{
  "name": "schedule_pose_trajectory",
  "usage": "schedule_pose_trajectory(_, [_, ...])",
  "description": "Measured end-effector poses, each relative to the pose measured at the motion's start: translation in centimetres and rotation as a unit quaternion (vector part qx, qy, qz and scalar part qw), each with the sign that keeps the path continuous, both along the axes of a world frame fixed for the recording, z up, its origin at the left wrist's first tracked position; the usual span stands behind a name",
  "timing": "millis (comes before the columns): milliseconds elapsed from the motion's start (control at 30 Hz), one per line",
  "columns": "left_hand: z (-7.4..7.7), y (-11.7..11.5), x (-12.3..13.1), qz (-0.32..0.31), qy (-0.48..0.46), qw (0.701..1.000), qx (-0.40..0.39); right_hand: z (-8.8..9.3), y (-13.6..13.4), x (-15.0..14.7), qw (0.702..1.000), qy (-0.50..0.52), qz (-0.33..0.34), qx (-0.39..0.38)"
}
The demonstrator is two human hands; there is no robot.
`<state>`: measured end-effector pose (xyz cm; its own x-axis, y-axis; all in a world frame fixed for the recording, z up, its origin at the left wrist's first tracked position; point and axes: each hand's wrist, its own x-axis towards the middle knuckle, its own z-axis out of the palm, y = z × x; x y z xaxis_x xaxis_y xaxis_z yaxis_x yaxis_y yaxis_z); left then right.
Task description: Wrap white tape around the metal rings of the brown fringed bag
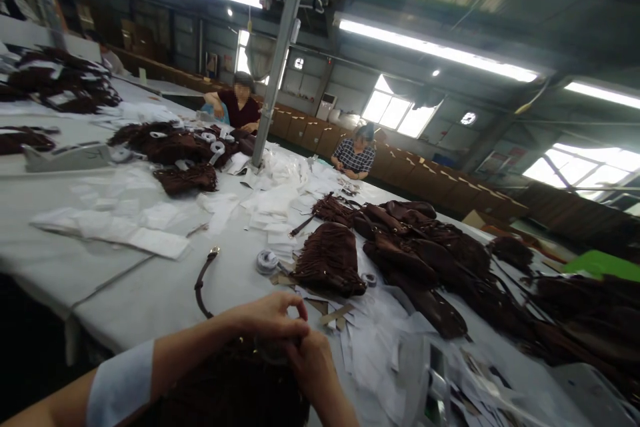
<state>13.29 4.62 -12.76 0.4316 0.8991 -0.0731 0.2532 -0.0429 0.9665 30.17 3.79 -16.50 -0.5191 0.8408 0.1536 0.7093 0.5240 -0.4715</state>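
Observation:
A dark brown bag (235, 383) lies right in front of me at the table's near edge, much of it in shadow. Over its top edge my left hand (273, 315) is closed, the index finger curled toward the thumb. My right hand (316, 361) meets it from the right, its fingers bent in and partly covered by the left. What the fingers pinch is hidden. Part of a clear, shiny piece shows beneath them. A brown strap with a gold buckle (214, 251) runs over the tabletop just beyond my left wrist. Around that wrist is a pale blue band (120, 383).
A fringed brown bag (327, 260) stands ahead, beside a pile of brown bags (400, 240) on the right. White paper scraps (370, 340) and a tape dispenser (433, 380) lie at right. A metal post (277, 60) rises mid-table. Two people work across the table.

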Motion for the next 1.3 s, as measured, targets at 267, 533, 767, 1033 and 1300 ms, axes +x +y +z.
schedule_pose_trajectory(267, [-3.8, -1.7, 1.6, 0.08, -0.148, 0.981, -0.093, -1.8, -1.8, 1.3, 0.997, -0.018, -0.071, 0.027])
schedule_pose_trajectory(533, [-1.2, -2.6, -3.5, -0.099, 0.097, 0.99, -0.013, -2.6, -2.2, 1.5, 0.989, -0.07, -0.006, 0.134])
schedule_pose_trajectory(767, [-2.0, -4.5, -2.5, -0.07, -0.096, 0.965, -0.232, -3.0, -2.6, 1.8, 0.992, 0.031, -0.008, 0.125])
schedule_pose_trajectory(1033, [-4.5, -5.7, -1.4, -0.036, -0.231, 0.924, -0.303, -4.1, -2.9, 1.9, 0.988, 0.055, 0.004, 0.145])
schedule_pose_trajectory(1300, [-5.9, -5.8, -0.4, 0.007, -0.341, 0.889, -0.305, -5.1, -2.3, 2.3, 0.992, 0.061, -0.016, 0.108])
